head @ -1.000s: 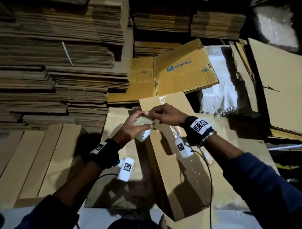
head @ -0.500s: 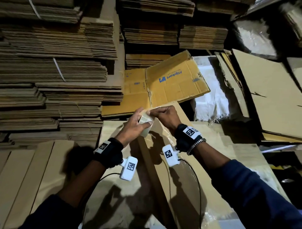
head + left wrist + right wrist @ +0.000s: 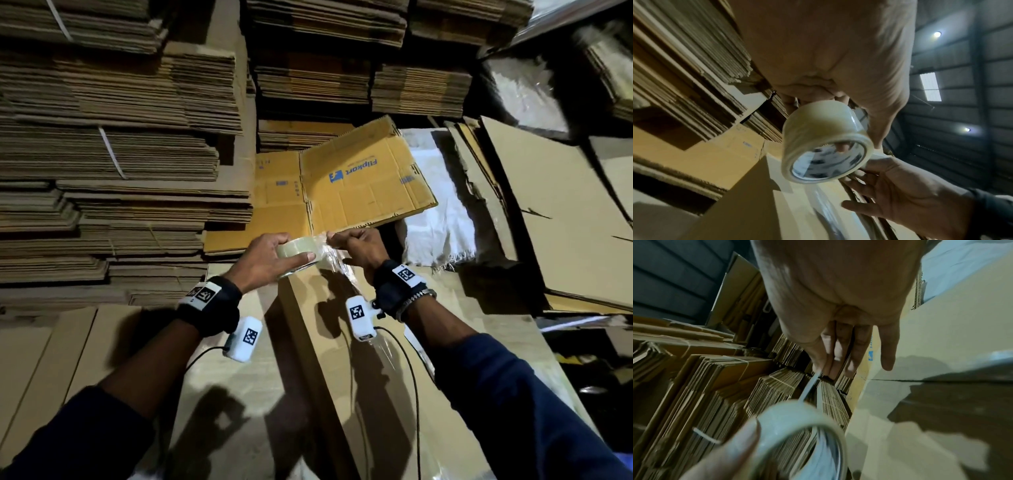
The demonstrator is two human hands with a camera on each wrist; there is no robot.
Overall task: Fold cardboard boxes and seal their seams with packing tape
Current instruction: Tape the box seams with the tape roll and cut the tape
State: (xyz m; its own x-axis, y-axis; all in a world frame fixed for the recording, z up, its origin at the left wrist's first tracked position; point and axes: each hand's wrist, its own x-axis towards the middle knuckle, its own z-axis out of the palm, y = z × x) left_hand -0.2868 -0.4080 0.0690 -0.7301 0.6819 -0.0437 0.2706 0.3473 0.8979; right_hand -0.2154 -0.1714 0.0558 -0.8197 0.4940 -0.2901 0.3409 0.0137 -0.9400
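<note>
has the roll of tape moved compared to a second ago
Yes. The tape roll in the left hand has gone up and away from the person, from over the box panel toward the near edge of the printed Flipkart carton.

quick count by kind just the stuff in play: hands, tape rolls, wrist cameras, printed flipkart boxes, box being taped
Hands: 2, left hand and right hand
Tape roll: 1
Wrist cameras: 2, and
Printed Flipkart box: 1
Box being taped: 1
Total: 7
</note>
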